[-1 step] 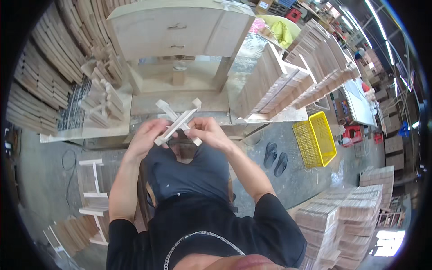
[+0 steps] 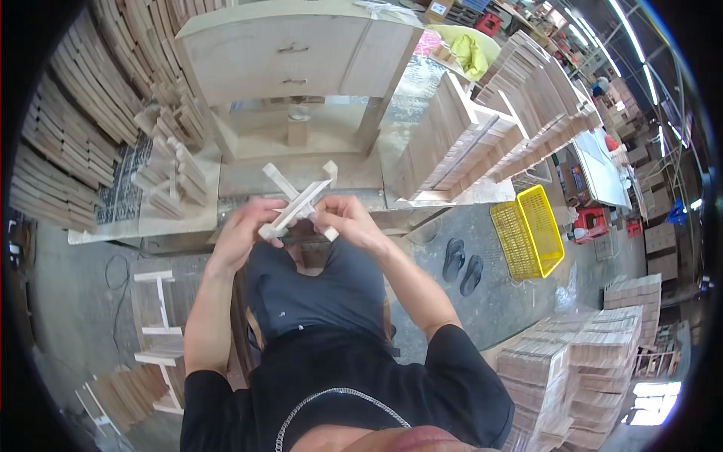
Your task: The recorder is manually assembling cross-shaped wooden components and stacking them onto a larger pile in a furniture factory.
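I hold a small assembly of pale wooden slats (image 2: 296,202), crossed like an X, just above my lap. My left hand (image 2: 242,227) grips its lower left end. My right hand (image 2: 343,217) pinches the slats from the right, near where they cross. Both hands are in front of a wooden workbench (image 2: 248,177) that carries a boxy wooden jig (image 2: 290,56) with a small block (image 2: 298,132) standing inside it.
Small joined wooden parts (image 2: 169,177) are piled on the bench's left. Slats are stacked at the left (image 2: 64,143) and right (image 2: 497,128). A yellow crate (image 2: 527,230) and dark sandals (image 2: 463,264) lie on the floor at right, wooden frames (image 2: 158,316) at left, more stacks (image 2: 587,361) at lower right.
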### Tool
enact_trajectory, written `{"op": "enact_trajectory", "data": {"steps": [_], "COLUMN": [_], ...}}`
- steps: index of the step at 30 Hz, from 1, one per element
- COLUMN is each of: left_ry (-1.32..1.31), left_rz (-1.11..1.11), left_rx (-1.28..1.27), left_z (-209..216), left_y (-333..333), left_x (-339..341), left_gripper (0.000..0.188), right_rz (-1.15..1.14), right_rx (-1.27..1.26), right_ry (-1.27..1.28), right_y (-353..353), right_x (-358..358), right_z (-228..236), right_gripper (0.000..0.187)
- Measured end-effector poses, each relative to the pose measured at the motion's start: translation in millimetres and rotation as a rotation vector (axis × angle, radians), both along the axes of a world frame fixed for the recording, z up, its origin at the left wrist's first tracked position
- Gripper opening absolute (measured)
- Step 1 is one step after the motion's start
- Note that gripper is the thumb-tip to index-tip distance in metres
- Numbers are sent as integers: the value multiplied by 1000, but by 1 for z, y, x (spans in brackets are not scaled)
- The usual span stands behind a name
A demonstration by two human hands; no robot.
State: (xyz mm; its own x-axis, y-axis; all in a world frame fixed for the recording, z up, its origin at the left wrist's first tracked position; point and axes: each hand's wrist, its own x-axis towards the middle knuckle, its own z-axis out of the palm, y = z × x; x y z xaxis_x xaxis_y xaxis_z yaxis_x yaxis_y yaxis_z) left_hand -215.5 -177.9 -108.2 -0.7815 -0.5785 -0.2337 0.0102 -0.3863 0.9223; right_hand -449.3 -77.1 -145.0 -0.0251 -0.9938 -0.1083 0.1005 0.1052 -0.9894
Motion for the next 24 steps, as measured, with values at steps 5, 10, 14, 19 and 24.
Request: {"op": "enact_trajectory", "data": {"steps": [5,10,14,19,24], "left_ry": [-108,-286,-303,-349,-395], "left_rz": [262,326,323,330,300], "left_rx": [-667,-960,-1059,-1034,-1065], "left_z": [-15,-5,-4,-20,-21], "left_y": [13,-25,-59,-104,-136], "left_x": [-11,-43,-56,-76,-101], "left_gripper": [38,25,20,27,32], "right_rz": [-245,-401,-477,-511,-536], "right_rx": [-32,-68,-82,-97,-73], "right_ry": [-126,-114,-242,-173,-248], "right_y": [-23,-59,-101,-150,-179], "right_x": [6,-12,-19,-37,-57], "right_z": [-8,-15,-13,-21,-26], "right_gripper": [29,51,67,69,61]}}
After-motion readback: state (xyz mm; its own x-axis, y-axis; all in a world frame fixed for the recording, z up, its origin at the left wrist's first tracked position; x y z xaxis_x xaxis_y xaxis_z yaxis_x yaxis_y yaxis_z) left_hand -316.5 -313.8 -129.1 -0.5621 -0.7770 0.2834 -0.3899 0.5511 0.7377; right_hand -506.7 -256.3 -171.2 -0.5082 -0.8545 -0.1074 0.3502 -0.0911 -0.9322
